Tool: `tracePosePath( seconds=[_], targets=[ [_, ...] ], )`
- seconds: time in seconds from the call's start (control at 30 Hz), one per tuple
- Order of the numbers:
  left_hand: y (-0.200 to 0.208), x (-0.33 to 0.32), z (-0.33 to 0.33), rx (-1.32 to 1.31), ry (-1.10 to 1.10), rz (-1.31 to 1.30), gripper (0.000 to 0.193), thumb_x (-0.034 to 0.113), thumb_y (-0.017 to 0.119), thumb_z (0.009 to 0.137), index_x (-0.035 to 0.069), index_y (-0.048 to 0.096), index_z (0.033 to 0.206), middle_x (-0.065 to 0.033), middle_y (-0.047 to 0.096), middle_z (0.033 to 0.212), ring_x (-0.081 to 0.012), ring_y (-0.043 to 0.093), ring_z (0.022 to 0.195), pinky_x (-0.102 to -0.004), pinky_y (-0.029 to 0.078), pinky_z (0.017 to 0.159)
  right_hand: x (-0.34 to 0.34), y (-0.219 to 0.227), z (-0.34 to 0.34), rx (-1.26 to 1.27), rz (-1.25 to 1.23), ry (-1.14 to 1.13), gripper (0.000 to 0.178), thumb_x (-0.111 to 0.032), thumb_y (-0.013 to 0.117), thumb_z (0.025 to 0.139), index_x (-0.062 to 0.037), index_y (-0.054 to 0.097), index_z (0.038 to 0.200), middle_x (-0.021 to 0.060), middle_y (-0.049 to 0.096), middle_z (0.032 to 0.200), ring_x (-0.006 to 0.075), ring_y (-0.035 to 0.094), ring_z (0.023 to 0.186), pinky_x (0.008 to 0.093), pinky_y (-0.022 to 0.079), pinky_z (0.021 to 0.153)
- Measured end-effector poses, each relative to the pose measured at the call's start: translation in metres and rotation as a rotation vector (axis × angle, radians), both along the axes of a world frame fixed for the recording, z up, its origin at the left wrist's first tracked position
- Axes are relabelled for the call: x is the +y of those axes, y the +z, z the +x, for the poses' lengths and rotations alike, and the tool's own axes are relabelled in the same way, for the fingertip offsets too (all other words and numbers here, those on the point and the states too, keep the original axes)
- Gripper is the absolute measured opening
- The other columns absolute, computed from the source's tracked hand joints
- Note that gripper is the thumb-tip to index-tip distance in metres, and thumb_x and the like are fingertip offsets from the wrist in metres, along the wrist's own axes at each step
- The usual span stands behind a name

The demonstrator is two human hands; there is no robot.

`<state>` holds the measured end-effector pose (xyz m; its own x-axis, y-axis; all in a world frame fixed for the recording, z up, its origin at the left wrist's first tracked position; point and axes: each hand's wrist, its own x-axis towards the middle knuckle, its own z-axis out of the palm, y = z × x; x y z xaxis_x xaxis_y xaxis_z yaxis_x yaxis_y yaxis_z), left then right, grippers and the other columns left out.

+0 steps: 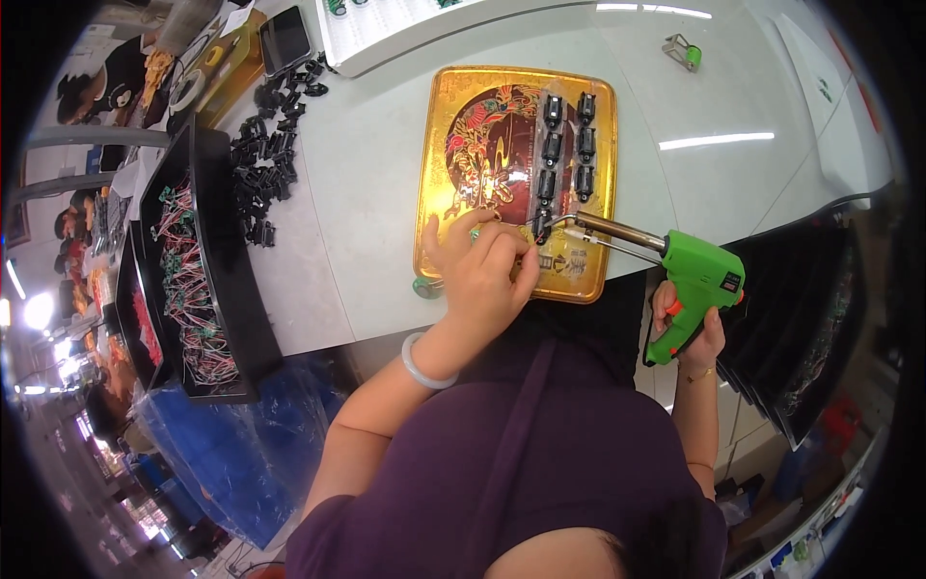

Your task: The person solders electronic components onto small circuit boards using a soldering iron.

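Note:
My right hand (pixel 690 328) is wrapped round the grip of a green soldering gun (pixel 702 272), whose long metal barrel points left. The gun's tip reaches a small black plastic housing (pixel 542 224) at the near end of a row. Beside that housing my left hand (pixel 487 275) is closed, thumb and fingertips pinched together; what they hold is too small to make out. A bit of green shows by its fingers. Under the work lies a gold tray (pixel 439 125) with a dark red, ornate middle. Several more black housings (pixel 551 147) stand on it in two rows.
Loose black housings (pixel 260 179) are heaped at the left. Beyond them, a black bin (pixel 217 261) holds wired green boards (pixel 188 289). A white tray (pixel 386 39) and a phone (pixel 285 41) lie at the back. A small green-and-metal stand (pixel 687 53) sits far right; dark stacked trays (pixel 801 318) are at right.

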<state>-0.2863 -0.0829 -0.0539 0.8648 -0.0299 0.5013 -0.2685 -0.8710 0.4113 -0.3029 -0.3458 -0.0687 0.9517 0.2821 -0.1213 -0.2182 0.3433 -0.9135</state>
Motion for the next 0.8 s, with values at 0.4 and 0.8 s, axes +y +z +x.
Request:
tracePosePath(
  seconds=[0.4,0.8],
  targets=[
    [-0.0002,0.0003,0.0008,0.026,-0.007,-0.005,0.015,0.013,0.066,0.066,0.012,0.051,0.068,0.0019,0.056,0.075,-0.0226,0.050,0.092,-0.0512,0.021,0.091,-0.0007,-0.0054,-0.0005,0.000,0.020,0.027,0.062,-0.056,0.035,0.083,0.0041,0.048,0.085,0.0105,0.047,0.071,0.0148,0.044,0.059,0.0227,0.034,0.052],
    [-0.0016,0.0007,0.0014,0.023,-0.014,-0.008,0.016,0.013,0.066,0.065,0.012,0.051,0.068,0.0025,0.056,0.075,-0.0221,0.050,0.092,-0.0507,0.021,0.092,0.0000,-0.0079,-0.0010,0.044,0.032,0.014,0.060,-0.055,0.036,0.083,0.0035,0.049,0.086,0.0103,0.048,0.072,0.0151,0.045,0.060,0.0231,0.036,0.052]
  ],
)
